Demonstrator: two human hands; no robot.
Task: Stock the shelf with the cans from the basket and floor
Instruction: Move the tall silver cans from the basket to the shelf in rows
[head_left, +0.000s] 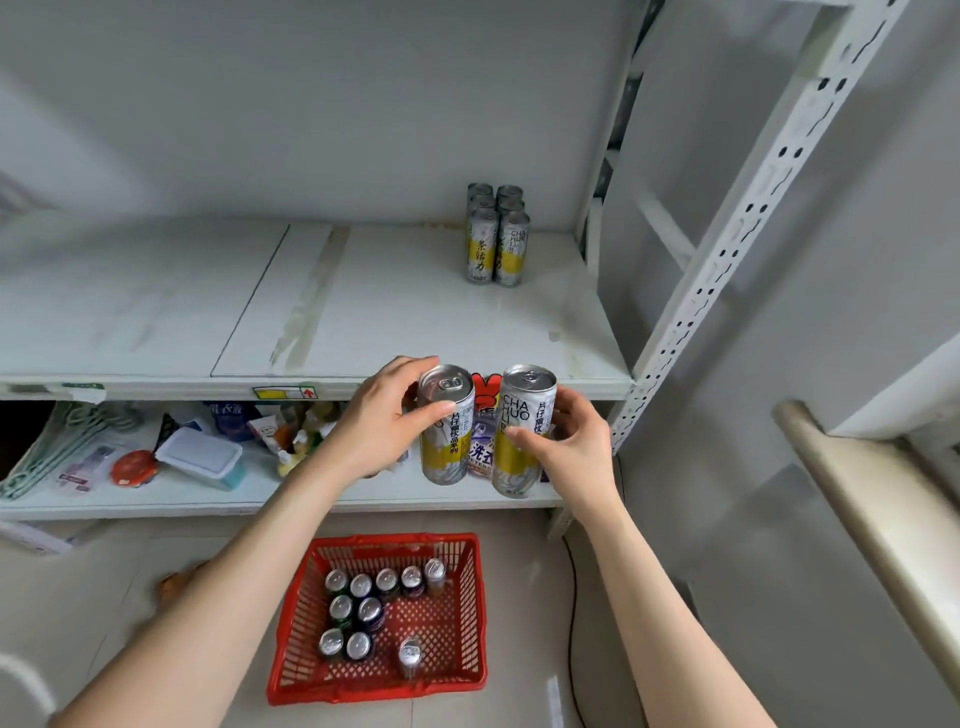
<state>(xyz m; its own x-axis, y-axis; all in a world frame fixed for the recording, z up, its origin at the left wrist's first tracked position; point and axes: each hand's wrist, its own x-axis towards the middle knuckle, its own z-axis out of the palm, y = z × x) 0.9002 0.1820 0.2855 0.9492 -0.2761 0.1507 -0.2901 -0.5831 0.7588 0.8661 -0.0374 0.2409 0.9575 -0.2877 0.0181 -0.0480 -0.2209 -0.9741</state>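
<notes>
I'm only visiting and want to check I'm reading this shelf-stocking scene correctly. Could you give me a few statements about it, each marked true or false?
1. The left hand and the right hand each grip one tall silver-and-yellow can: the left-hand can and the right-hand can. True.
2. The red basket on the floor is empty. False: several basket cans are in it.
3. A group of shelf cans stands at the right rear of the upper shelf. True.
4. The two gripped cans already stand on the upper shelf. False: both are held in the air in front of its front edge.
</notes>
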